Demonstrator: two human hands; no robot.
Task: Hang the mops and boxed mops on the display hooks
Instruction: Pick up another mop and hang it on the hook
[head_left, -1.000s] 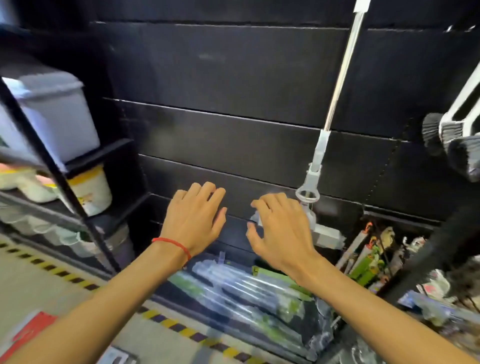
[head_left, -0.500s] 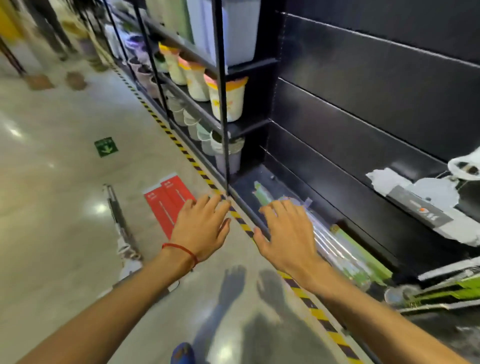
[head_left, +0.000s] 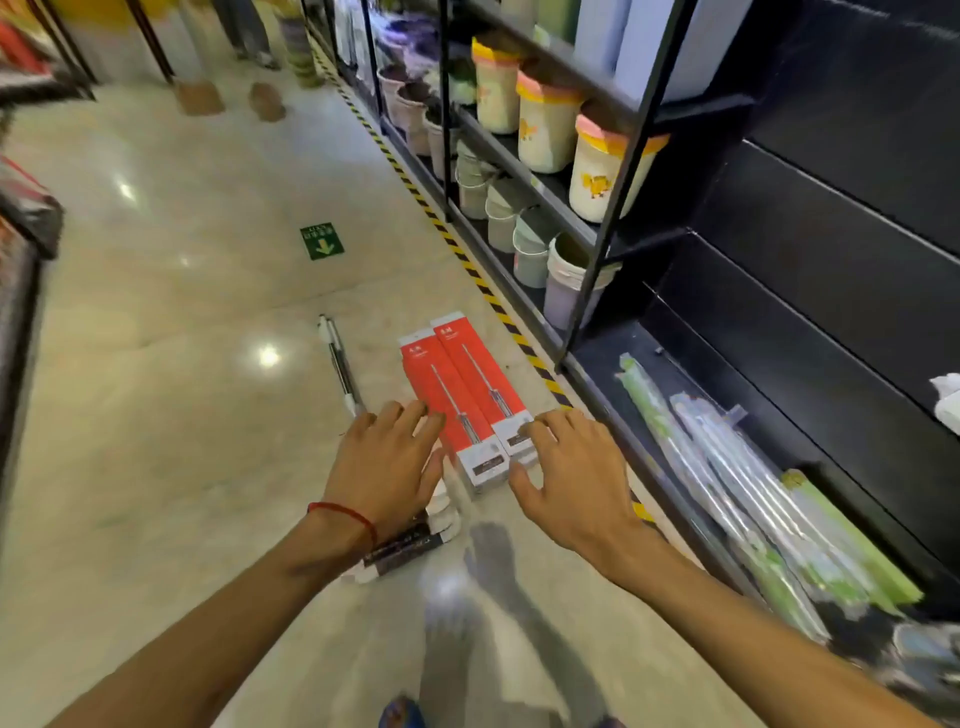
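Fingers are spread on both hands, so that neither grip is closed on anything: the left hand (head_left: 387, 462) and the right hand (head_left: 566, 478) are held palm-down over the near ends of two red boxed mops (head_left: 462, 389), which lie side by side on the floor (head_left: 171, 364). A loose mop (head_left: 340, 366) is laid on the floor just left of the boxes, its head partly hidden under the left wrist. Plastic-wrapped mops (head_left: 727, 488) are stacked on the bottom shelf (head_left: 618, 343) to the right, beside shelves of buckets (head_left: 545, 130).
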